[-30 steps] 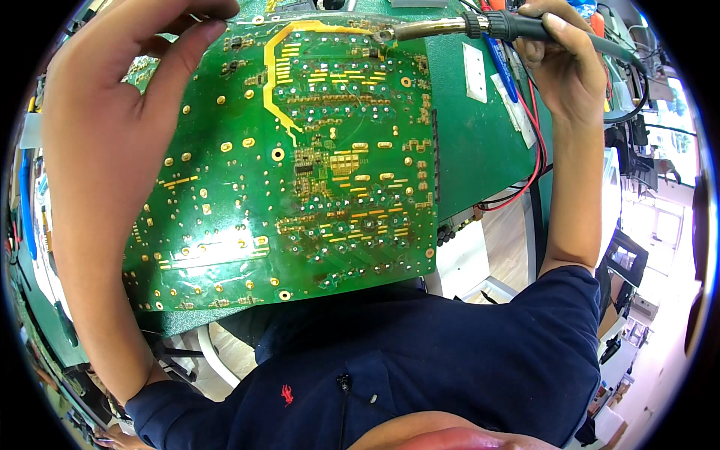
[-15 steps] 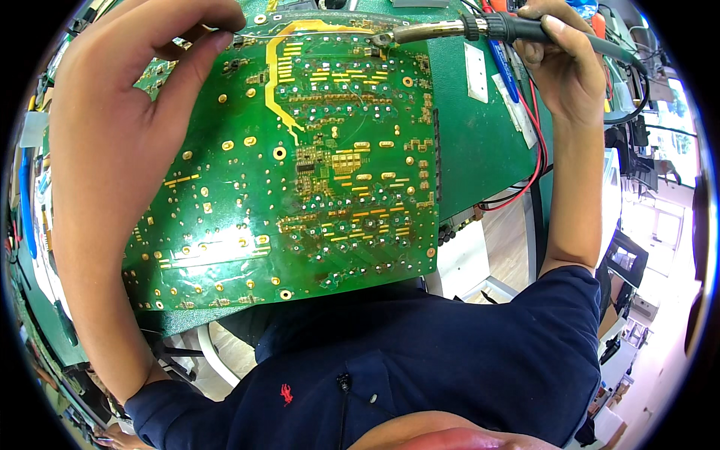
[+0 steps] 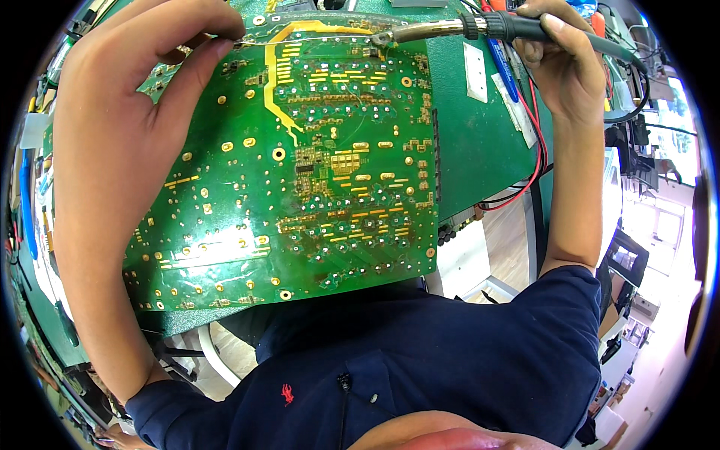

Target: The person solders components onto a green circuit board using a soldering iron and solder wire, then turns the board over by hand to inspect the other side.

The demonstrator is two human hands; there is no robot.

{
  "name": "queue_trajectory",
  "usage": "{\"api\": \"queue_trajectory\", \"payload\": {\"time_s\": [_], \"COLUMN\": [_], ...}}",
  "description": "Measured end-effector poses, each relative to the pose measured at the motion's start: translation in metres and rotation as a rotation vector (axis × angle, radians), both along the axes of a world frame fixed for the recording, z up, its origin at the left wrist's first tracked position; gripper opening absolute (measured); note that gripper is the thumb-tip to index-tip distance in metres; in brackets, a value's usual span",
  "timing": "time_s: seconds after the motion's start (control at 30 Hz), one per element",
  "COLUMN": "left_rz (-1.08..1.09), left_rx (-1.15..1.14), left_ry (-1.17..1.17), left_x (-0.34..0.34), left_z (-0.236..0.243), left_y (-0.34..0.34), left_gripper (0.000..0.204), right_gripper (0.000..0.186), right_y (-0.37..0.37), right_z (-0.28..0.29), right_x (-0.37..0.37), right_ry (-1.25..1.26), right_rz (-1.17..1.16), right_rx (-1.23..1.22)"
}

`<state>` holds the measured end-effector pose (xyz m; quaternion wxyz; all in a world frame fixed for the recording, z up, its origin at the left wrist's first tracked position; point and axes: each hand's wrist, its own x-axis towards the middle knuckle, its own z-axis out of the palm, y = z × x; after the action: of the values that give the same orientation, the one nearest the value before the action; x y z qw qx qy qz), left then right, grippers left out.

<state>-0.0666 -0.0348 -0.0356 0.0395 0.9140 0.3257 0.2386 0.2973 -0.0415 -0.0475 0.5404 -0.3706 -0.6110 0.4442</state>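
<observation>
A large green circuit board (image 3: 240, 187) lies in front of me, with gold pads, yellow traces and many solder joints. My right hand (image 3: 562, 60) grips a soldering iron (image 3: 510, 27) by its dark handle. The iron's metal tip rests at the joints near the board's far edge. Between thumb and fingertips, my left hand (image 3: 142, 82) pinches a thin solder wire (image 3: 315, 37). The wire stretches across the board to the iron's tip. Whether wire and tip touch is too small to tell.
Right of the board, on the green mat (image 3: 472, 142), lie white strips (image 3: 475, 72), a blue pen-like tool (image 3: 502, 69) and red and black leads (image 3: 537, 142). The iron's cable (image 3: 643, 86) loops at the far right. A blue-handled tool (image 3: 28, 202) lies at the left edge.
My left hand has shifted very slightly, and the wire dips a little lower at its middle. The soldering iron and my right hand hold the same place.
</observation>
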Motion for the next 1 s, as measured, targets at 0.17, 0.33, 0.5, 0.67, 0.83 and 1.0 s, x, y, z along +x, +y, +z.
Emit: {"api": "queue_trajectory", "payload": {"time_s": [0.17,0.33,0.5,0.67,0.83,1.0], "left_rz": [0.005,0.004,0.008,0.011,0.009,0.020], "left_rx": [-0.025,-0.024,-0.030,-0.019,0.000,-0.009], "left_ry": [-0.001,0.009,0.014,0.013,0.019,0.007], "left_x": [0.0000,0.0001,0.0010,0.0013,0.0005,0.0010], "left_z": [0.0001,0.0005,0.0004,0.0000,0.0001,-0.0007], "left_y": [-0.0001,-0.0005,-0.0007,-0.0010,-0.0006,-0.0016], "left_gripper": [0.009,0.009,0.010,0.010,0.010,0.009], "right_gripper": [0.021,0.021,0.021,0.022,0.022,0.022], "right_y": [-0.0012,-0.0011,-0.0020,-0.0013,-0.0016,-0.0026], "right_z": [0.0010,0.0004,0.0018,0.0009,0.0017,0.0028], "right_x": [-0.0008,-0.0006,-0.0036,-0.0037,-0.0043,-0.0058], "right_ry": [0.004,0.004,0.003,-0.005,-0.003,0.001], "right_rz": [0.006,0.000,-0.005,-0.007,-0.004,-0.003], "right_rx": [-0.003,-0.007,0.000,0.013,0.010,0.008]}}
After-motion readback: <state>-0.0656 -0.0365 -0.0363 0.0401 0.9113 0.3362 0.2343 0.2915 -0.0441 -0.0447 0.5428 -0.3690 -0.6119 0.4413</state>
